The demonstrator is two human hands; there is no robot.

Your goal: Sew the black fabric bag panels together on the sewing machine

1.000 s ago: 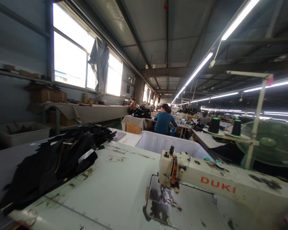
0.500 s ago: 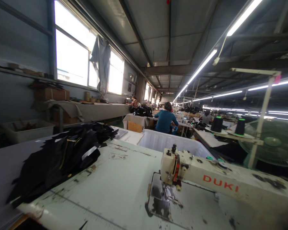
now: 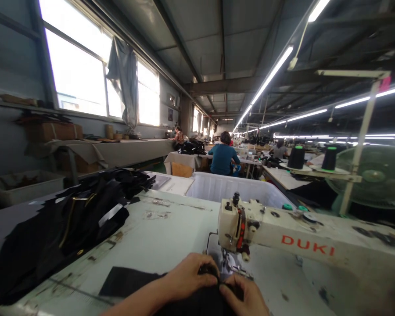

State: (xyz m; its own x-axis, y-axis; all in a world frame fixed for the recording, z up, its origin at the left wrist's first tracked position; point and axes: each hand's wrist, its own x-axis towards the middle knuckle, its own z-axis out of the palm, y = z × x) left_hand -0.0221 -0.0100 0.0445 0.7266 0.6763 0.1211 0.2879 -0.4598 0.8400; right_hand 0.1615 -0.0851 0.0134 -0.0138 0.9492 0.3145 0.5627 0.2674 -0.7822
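Black fabric (image 3: 128, 281) lies across the front of the pale sewing table (image 3: 171, 250), running out of view at the bottom edge. My left hand (image 3: 195, 272) is closed on it, thumb and fingers pinching its far edge. Close beside it, my right hand (image 3: 243, 294) pinches the same edge from the right. Both hands are just in front of the needle and presser foot (image 3: 228, 261) of the white sewing machine (image 3: 283, 239), marked DUKI. Whether the fabric reaches under the foot is hidden by my fingers.
A heap of black fabric pieces (image 3: 75, 219) with a gold zipper covers the left side. Behind the machine stands a white plastic bin (image 3: 230, 188). Black thread cones (image 3: 296, 157) and a green fan (image 3: 375, 175) are at right. A person in blue (image 3: 223, 159) sits further back.
Both hands have come into view from below, holding black fabric in front of the needle. The camera view has shifted slightly.
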